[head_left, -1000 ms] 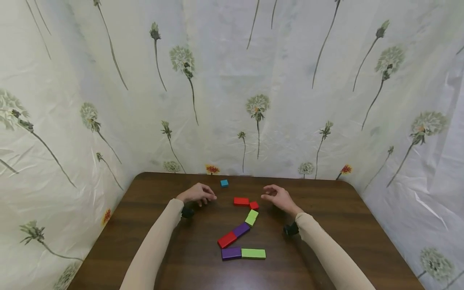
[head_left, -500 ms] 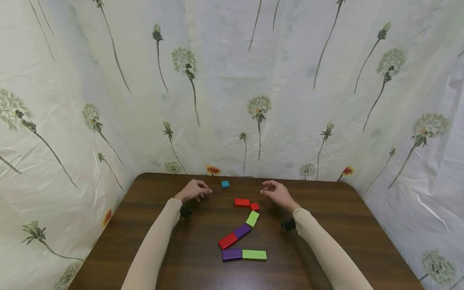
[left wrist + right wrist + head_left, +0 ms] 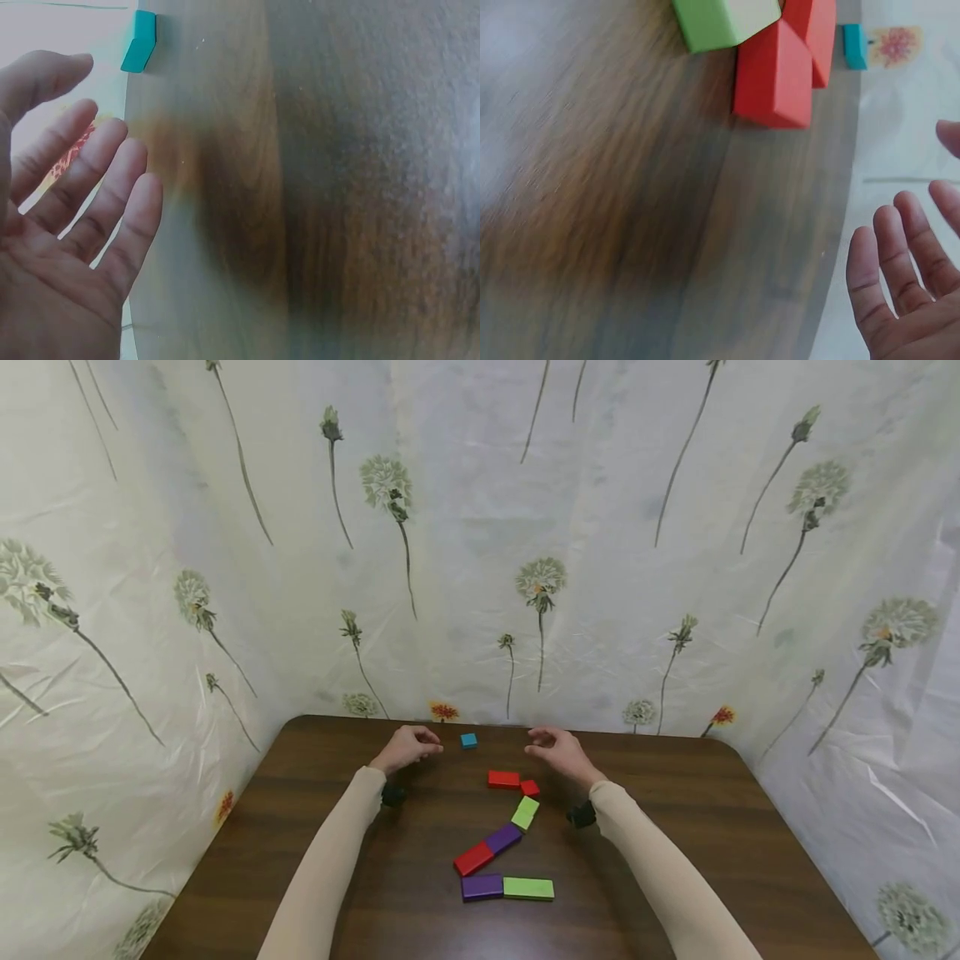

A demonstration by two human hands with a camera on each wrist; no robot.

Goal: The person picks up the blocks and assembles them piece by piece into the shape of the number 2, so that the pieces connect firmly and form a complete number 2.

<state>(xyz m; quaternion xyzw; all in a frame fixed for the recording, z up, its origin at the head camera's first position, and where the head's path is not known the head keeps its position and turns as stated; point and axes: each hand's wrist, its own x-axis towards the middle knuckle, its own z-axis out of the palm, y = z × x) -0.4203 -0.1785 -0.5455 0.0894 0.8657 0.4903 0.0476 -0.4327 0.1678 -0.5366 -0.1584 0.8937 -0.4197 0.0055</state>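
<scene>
A small blue block (image 3: 468,741) lies near the table's far edge, between the two hands. Just left of it hovers my left hand (image 3: 408,747), fingers relaxed and holding nothing; the left wrist view shows its bare palm and the blue block (image 3: 139,42) beyond the thumb. My right hand (image 3: 561,753) is to the right of the block, loosely bent and holding nothing. Closer to it lie a long red block (image 3: 503,779) and a small red block (image 3: 530,788), which touch at a corner. In the right wrist view the small red block (image 3: 774,79) appears beside a green one (image 3: 724,19).
Below the red blocks, a light green pair (image 3: 525,813), a purple block (image 3: 503,838) and a red block (image 3: 474,858) run diagonally. A purple block (image 3: 482,887) and a long green block (image 3: 528,889) form a row nearest me. A flowered curtain (image 3: 450,568) surrounds the brown table (image 3: 675,827).
Both hands have moved toward the far edge, and the right has also shifted left, so they now flank the blue block. The blocks have stayed in place on the table.
</scene>
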